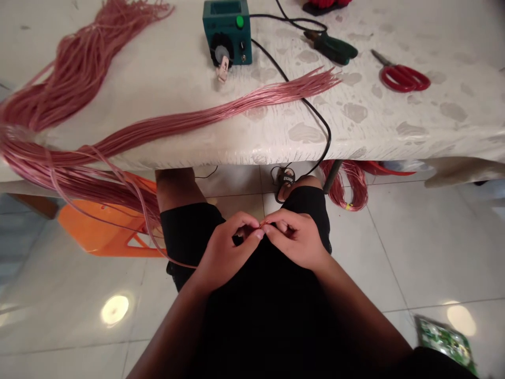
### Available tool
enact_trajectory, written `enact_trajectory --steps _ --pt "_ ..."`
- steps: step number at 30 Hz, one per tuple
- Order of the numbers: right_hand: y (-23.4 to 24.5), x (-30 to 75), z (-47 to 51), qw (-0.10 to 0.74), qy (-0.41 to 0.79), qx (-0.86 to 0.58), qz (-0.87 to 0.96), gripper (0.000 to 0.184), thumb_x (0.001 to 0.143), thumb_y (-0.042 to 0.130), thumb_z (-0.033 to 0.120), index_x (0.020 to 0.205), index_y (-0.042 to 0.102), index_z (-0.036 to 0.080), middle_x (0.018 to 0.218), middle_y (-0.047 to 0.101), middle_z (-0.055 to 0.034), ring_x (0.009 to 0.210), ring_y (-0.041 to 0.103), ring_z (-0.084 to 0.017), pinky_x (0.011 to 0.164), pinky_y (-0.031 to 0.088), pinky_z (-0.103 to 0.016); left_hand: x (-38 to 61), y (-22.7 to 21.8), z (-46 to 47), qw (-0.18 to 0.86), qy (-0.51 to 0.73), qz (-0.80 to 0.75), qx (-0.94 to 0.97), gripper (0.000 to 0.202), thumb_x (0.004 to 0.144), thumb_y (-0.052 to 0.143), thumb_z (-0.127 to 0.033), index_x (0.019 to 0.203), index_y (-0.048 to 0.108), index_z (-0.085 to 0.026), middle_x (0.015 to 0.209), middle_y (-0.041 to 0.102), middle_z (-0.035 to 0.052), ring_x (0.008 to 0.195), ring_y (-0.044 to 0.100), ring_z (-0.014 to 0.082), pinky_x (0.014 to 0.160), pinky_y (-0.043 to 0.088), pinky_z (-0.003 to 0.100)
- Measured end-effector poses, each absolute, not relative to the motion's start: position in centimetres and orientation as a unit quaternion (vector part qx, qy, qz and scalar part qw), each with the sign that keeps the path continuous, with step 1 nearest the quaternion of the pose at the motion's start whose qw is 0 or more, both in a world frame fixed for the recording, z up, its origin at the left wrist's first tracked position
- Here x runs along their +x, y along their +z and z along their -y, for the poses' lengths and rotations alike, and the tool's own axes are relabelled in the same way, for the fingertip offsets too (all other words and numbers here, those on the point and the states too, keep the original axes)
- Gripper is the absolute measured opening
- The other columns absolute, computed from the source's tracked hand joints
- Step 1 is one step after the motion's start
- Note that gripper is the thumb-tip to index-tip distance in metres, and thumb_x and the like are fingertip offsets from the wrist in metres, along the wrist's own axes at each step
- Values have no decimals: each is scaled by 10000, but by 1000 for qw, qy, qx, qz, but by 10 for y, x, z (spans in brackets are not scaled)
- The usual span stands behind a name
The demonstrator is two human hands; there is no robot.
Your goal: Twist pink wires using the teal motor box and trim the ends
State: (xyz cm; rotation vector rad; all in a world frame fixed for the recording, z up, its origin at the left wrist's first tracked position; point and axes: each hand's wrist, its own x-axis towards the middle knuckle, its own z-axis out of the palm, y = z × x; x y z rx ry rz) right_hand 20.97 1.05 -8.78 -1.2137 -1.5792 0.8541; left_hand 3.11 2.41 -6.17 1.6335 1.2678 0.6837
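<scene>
Over my lap, my left hand [231, 247] and my right hand [295, 237] meet fingertip to fingertip. Both pinch the copper-coloured end of a wire [263, 224] between thumb and forefinger. From under my left hand, a pinkish cable [173, 259] runs back up to the left, towards a large bundle of cables [130, 138]. That bundle lies along the front of the table, its loose ends spread out at the right. How the strands sit between my fingertips is too small to make out.
On the table [394, 126] stand a teal box [232, 31] with a green button, dark-green-handled pliers [333, 48] and red-handled scissors [404, 77]. A black cord [317, 113] hangs over the edge. An orange plastic stool [94, 226] is at left; a wire coil [351, 187] hangs below right.
</scene>
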Motion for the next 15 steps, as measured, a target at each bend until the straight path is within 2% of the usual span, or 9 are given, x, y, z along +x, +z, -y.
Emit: enact_trajectory --steps 10,15 --pt "-72 209 -8 461 366 -495 639 54 867 690 268 862 713 220 537 310 94 473 309 -67 460 292 -216 24 -62 -18 508 298 -477 652 57 926 608 -268 902 637 -227 757 637 -42 698 608 117 649 473 233" --pt "-69 214 -12 389 449 -444 670 182 915 595 240 741 613 188 555 438 74 492 364 -57 469 299 -198 25 -60 -16 475 298 -468 683 43 922 610 -219 895 641 -233 789 648 -53 732 612 99 675 472 203"
